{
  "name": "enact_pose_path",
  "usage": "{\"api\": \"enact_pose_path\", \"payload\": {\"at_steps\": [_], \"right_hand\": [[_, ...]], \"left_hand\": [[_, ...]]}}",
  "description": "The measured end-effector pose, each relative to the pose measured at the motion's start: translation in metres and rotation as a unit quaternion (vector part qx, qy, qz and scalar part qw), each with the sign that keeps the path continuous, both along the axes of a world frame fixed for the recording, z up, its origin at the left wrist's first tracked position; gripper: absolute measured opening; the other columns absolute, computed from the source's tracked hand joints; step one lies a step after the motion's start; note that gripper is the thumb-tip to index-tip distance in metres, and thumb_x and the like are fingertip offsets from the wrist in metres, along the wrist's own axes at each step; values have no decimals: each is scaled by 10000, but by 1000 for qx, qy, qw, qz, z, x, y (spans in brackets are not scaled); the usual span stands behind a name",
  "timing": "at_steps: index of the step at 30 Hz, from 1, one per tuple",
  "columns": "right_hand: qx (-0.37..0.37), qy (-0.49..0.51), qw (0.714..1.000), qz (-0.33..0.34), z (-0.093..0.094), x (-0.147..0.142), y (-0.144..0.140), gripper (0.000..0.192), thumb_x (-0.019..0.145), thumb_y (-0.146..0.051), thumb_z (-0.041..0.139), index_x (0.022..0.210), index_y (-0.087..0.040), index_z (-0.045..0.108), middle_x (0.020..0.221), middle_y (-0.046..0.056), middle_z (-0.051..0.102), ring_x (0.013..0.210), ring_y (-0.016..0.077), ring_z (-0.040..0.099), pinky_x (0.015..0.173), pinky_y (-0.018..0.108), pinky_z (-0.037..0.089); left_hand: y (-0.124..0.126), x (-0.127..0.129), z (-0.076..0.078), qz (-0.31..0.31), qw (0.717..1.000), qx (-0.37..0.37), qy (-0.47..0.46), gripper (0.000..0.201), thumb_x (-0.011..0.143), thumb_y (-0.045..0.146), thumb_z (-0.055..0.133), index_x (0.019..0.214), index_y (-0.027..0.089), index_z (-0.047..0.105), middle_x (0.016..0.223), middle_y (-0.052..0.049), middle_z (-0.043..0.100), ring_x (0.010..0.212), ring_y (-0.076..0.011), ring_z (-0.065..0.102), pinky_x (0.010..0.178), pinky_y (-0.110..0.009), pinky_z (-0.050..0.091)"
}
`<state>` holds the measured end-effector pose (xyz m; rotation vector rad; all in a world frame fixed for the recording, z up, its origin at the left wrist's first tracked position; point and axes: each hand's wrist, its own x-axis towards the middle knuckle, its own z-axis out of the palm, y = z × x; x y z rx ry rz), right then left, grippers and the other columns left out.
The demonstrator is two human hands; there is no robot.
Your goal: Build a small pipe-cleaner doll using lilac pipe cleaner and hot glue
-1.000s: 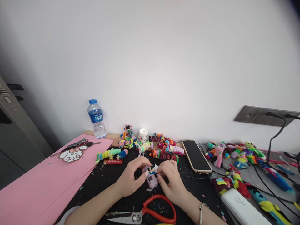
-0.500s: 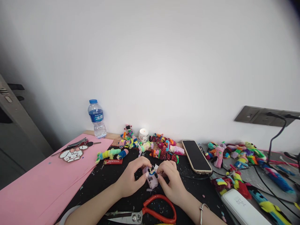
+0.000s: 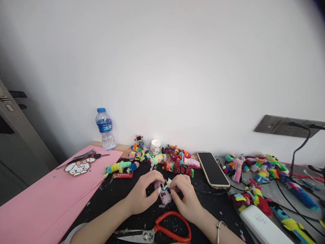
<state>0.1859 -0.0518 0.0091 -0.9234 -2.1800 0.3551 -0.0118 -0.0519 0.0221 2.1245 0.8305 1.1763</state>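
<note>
Both hands pinch a small pale-pink fuzzy figure (image 3: 164,194) above the bench (image 3: 114,193), left hand (image 3: 142,196) and right hand (image 3: 186,199) closed around it, red-handled scissors (image 3: 162,231) just beside.

Plain white wall (image 3: 162,67), daylit.

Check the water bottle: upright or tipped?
Upright. The bottle stands on its base by the wall, blue cap on top.

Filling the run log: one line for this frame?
left hand: grip on pink figure | right hand: grip on same | scissors: near, untouched
</note>
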Motion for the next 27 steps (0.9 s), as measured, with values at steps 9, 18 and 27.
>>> {"api": "enact_pose_path", "payload": {"at_steps": [9, 18, 27], "right_hand": [[16, -4, 1000, -8, 2, -1, 1, 100, 838, -135, 457, 759, -194, 472, 730, -1, 520, 708, 165, 492, 705, 327, 348], [2, -1, 1000, -2, 1, -1, 1, 102, 847, -144, 449, 761, -198, 449, 734, -3, 496, 716, 168, 474, 694, 325, 325], [-5, 4, 1000, 3, 1, -1, 0, 106, 851, -148, 448, 758, -199, 443, 732, -6, 484, 715, 170, 460, 692, 326, 316]], "left_hand": [[0, 0, 1, 1, 1000, 1, 7, 207, 763, 91, 458, 924, 187, 546, 912, -76, 596, 850, -211, 553, 790, -348, 450], [-1, 0, 0, -5, 1000, 2, 6, 247, 739, 42, 457, 921, 185, 545, 907, -65, 584, 860, -202, 546, 801, -336, 438], [-1, 0, 1, -4, 1000, 2, 10, 229, 747, 61, 458, 921, 185, 542, 910, -68, 583, 851, -205, 546, 789, -340, 443]]}}
